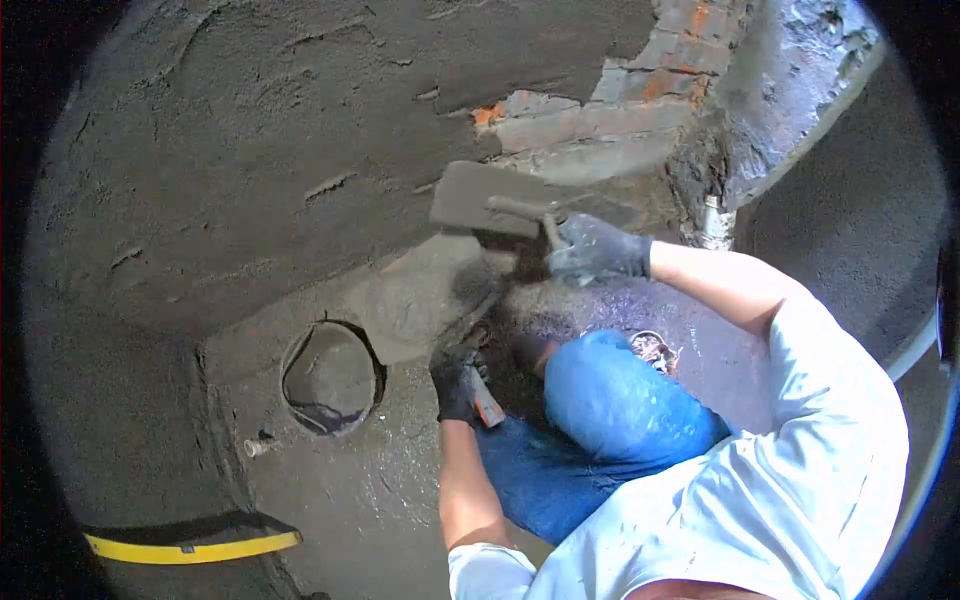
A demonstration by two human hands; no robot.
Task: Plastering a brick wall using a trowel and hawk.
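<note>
Both my hands wear dark gloves. My right hand (597, 250) is closed around the handle of a flat rectangular plastering trowel (470, 200). Its grey, mortar-smeared blade lies at the lower part of the wall, below the bare bricks; I cannot tell whether it touches. Lower and to the left, my left hand (457, 383) grips a hand trowel by its handle (488, 405), whose reddish end sticks out below the fist. The left trowel's blade is hard to tell from the wet grey mortar around it. My knee in blue jeans (610, 395) is bent beside the left hand.
Grey plaster (250, 150) covers most of the wall; a brick patch (630, 100) shows at top. A round pipe opening (378, 375) is left of my left hand, another (655, 350) beside my knee. A pipe fitting (715, 222) stands right; a yellow strip (195, 550) lies lower left.
</note>
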